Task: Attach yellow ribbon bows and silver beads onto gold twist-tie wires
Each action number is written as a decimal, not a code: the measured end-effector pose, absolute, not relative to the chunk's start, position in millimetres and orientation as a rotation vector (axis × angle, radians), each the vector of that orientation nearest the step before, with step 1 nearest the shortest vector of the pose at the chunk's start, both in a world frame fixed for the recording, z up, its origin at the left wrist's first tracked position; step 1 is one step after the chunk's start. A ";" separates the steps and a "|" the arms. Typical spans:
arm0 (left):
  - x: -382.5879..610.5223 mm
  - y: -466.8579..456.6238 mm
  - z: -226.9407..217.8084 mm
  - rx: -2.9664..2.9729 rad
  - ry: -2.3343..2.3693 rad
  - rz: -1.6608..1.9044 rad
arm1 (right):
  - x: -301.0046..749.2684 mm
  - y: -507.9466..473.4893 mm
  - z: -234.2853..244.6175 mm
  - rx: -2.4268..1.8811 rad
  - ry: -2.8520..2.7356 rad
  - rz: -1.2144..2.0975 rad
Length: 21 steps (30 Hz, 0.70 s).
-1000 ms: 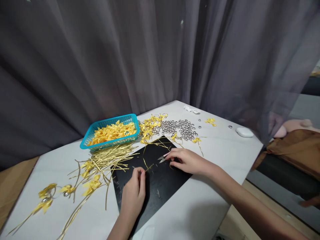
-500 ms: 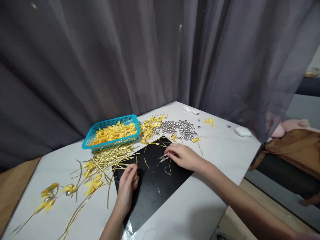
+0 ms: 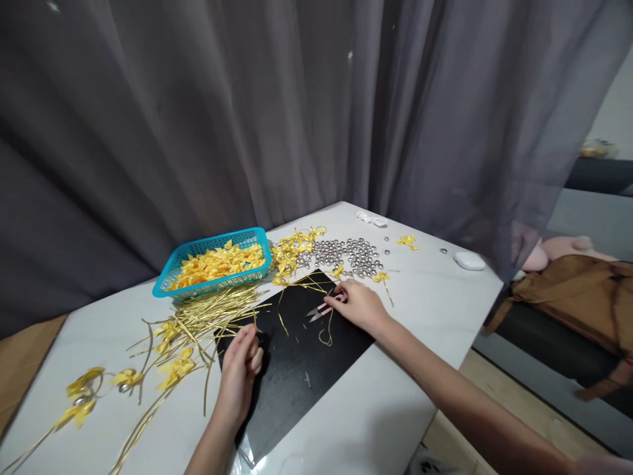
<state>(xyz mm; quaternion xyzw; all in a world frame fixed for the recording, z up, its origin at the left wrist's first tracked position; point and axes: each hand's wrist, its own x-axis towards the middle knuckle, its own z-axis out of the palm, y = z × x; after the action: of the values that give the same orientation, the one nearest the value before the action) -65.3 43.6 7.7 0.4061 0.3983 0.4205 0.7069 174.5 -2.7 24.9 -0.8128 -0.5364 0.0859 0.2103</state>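
My left hand (image 3: 241,361) is closed at the left edge of the black mat (image 3: 287,396), and a short piece of gold cord (image 3: 255,318) sticks up from its fingertips. The rest of that piece is hidden by the fingers. At the mat's far right side, my right hand (image 3: 361,303) has its thumb and fingers on the pink handles of small scissors (image 3: 320,310), whose blades point left, slightly apart. Beside the scissors a thin gold cord (image 3: 326,338) curls in a loop on the mat.
A blue basket (image 3: 161,284) of yellow ribbon pieces stands behind a pile of gold cords (image 3: 217,307). Silver beads (image 3: 363,257) lie at the back, near yellow bows (image 3: 291,251). More bows (image 3: 175,369) lie at left. A white oval object (image 3: 469,261) sits at right.
My right hand has shifted slightly right and back, showing more of the scissors' pink handles. My left hand stays closed on the cord. The whole view has shifted a little.
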 end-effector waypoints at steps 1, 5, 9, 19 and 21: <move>-65.3 43.4 7.6 0.913 0.888 0.933 | 170.5 -0.9 18.8 -2.254 -1.484 0.243; -65.3 42.7 6.6 0.983 0.904 0.920 | 162.6 3.8 3.6 -2.204 -1.485 0.280; -64.3 42.5 4.1 1.091 0.963 0.916 | 164.8 6.8 -0.6 -2.138 -1.453 0.313; -60.8 26.6 3.7 1.695 1.230 1.267 | 138.7 -16.8 36.8 -1.685 -1.610 0.687; -57.9 15.5 7.8 2.151 0.992 1.149 | 131.1 -23.9 48.2 -1.605 -1.702 0.800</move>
<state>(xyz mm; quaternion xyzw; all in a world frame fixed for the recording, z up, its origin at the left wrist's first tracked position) -57.9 15.5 7.8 0.7907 0.3647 0.4223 0.2520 131.1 -23.9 48.2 -0.6133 -0.6502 0.3056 0.3284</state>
